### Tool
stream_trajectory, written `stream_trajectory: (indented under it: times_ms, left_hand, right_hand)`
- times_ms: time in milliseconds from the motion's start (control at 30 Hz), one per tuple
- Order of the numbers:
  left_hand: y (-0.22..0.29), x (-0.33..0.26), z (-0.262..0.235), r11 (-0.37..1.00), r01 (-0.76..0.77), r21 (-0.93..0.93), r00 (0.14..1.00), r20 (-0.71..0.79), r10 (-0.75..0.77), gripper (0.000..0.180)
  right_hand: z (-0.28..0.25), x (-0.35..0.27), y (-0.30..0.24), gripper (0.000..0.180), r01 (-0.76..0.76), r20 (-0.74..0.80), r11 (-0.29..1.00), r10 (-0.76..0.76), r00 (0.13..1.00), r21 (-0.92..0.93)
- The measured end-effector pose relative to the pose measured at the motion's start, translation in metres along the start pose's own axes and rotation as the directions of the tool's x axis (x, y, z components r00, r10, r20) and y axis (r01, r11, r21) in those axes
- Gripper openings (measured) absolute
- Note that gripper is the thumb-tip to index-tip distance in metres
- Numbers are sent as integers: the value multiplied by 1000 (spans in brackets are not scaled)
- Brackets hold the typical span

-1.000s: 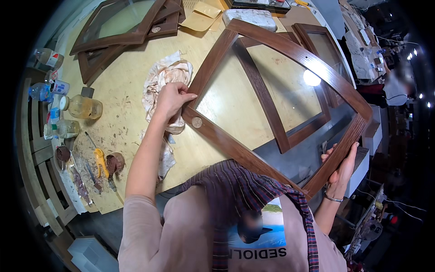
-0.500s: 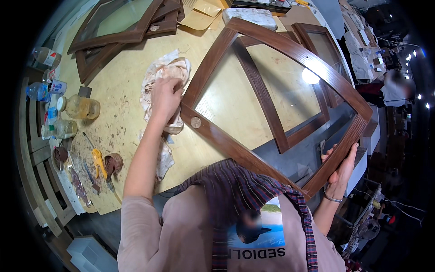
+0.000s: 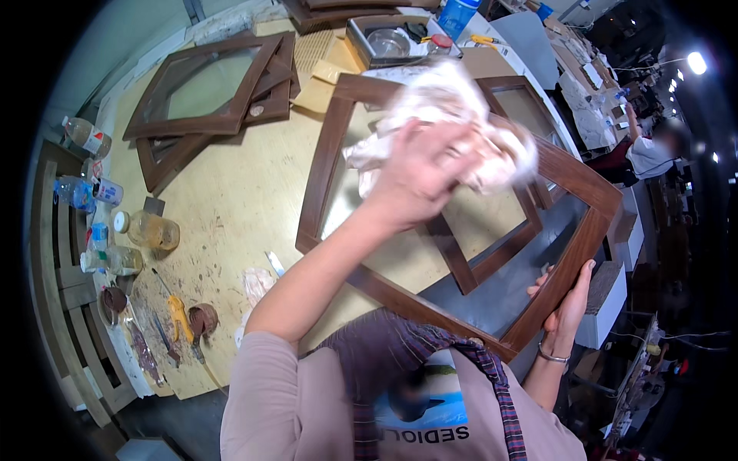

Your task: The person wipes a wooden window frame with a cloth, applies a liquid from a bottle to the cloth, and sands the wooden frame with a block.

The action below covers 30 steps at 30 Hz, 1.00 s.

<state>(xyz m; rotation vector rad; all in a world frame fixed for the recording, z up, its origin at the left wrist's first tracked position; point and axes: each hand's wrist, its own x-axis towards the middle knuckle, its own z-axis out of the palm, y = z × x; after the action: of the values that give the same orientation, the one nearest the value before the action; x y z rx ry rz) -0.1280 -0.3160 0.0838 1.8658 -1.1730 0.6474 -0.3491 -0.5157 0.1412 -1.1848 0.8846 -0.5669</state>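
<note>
The left hand [image 3: 427,173] is clutching a bunched, stained white rag [image 3: 442,100] over the upper part of a glazed wooden frame [image 3: 560,276]; blur is hiding whether the cloth is touching the glass. The right hand [image 3: 567,303] is gripping the frame's right-hand rail, its thumb showing on the outer side and its fingertips on the inner side.

The frame is lying directly in front of the person, between the hands, its longer sides running from upper left to lower right and its lowest corner pointing toward the shirt [image 3: 257,392]. The left hand is being the nearer one to the upper rail, the right to that lowest corner. The left forearm is crossing the lower rail near the left corner.

Beneath, a second frame [image 3: 503,251] is showing through the pane, one corner jutting past the near edge of the worktop [image 3: 215,177]. More stacked frames [image 3: 181,127] are lying at the far left, while a lidded jar [image 3: 154,230] and a yellow-handled tool [image 3: 181,319] are sitting well apart on the left side.
</note>
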Motion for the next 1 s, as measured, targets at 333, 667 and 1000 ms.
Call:
stream_trajectory:
  times_ms: [333, 667, 1000]
  left_hand:
    - [-57, 60, -46, 888, 295, -352, 888, -243, -391, 25]
    - [116, 0, 28, 738, -315, -597, 757, 311, 574, 25]
    - [126, 24, 39, 856, -199, -476, 892, 273, 360, 55]
  right_hand:
    - [-4, 9, -15, 65, 108, 270, 988, -74, 960, -112]
    - [5, 25, -15, 74, 70, 428, 970, -167, 888, 235]
    - [32, 64, -40, 56, 165, 391, 975, -95, 915, -150]
